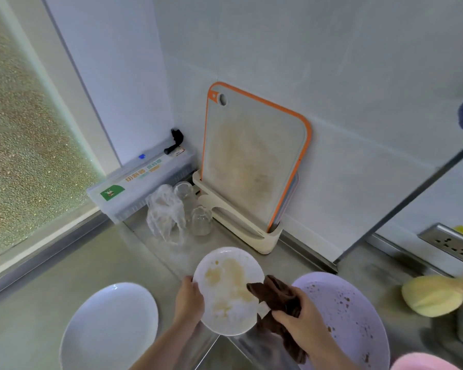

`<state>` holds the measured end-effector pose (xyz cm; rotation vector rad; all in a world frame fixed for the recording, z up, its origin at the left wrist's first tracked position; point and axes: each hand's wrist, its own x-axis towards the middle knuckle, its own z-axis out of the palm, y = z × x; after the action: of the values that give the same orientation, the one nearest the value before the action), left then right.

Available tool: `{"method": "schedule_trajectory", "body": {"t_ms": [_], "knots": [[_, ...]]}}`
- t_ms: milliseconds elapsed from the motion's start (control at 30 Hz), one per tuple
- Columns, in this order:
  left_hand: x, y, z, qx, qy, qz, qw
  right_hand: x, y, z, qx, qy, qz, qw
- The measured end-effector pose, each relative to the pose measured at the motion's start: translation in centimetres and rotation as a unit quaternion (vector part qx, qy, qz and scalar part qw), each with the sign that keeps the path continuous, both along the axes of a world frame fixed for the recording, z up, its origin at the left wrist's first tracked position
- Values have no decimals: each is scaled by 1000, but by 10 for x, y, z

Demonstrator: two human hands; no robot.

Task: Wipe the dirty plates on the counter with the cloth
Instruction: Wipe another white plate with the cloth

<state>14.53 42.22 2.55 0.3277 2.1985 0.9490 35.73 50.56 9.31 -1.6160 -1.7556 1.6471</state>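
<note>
I look down at a steel counter (150, 252) in a white-tiled kitchen corner. My left hand (188, 300) curls its grip around the left rim of a small white plate (225, 289), holding it up in front of me; the plate is smeared with yellowish-brown food stains. My right hand (300, 316) grips a bunched brown cloth (274, 292), and one corner of the cloth touches the plate's right side, on the stains. To the left, on the counter, sits a clean-looking white plate (110, 324). To the right, beneath my right hand, sits a lilac plate (350, 311) dotted with brown crumbs. Behind them, an orange-edged cutting board (251, 156) stands upright in a cream holder (241, 222) against the wall. Beside the holder are upturned clear glasses (201, 220), a crumpled clear plastic bag (163, 212) and a cling-film dispenser box (142, 182). A yellow sponge (433, 295) lies at the far right.
</note>
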Motion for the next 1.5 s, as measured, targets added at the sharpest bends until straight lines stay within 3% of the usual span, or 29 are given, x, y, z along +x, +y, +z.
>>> {"method": "schedule_trajectory", "body": {"t_ms": [200, 333, 533, 700, 800, 967, 1067, 1167, 1233, 1300, 1367, 1500], "knots": [[-8, -32, 65, 142, -5, -5, 990, -26, -13, 44, 155, -27, -67, 985], [-7, -54, 120, 220, -23, -39, 974, -59, -34, 88, 318, 3, -68, 946], [0, -84, 191, 292, 34, -108, 950, -100, -78, 118, 492, -187, -70, 847], [-6, -97, 222, 345, 63, -140, 926, -111, -104, 149, 553, -120, 50, 823], [-7, -97, 236, 369, 62, -129, 918, -107, -123, 162, 595, -130, 138, 781], [4, -92, 251, 368, 56, -136, 918, -95, -122, 181, 647, -171, 145, 729], [13, -88, 256, 357, 70, -140, 921, -86, -99, 191, 630, -246, 56, 735], [20, -85, 262, 379, 28, -120, 917, -60, -78, 198, 597, -297, 0, 745], [25, -84, 269, 391, 22, -127, 911, -47, -78, 203, 568, -260, -39, 780], [31, -80, 272, 397, 30, -133, 907, -46, -82, 209, 491, -152, -87, 853], [38, -75, 270, 400, 42, -139, 905, -48, -82, 213, 446, -65, -128, 884], [44, -67, 268, 400, 58, -133, 905, -52, -87, 208, 520, -74, -91, 846]]}}
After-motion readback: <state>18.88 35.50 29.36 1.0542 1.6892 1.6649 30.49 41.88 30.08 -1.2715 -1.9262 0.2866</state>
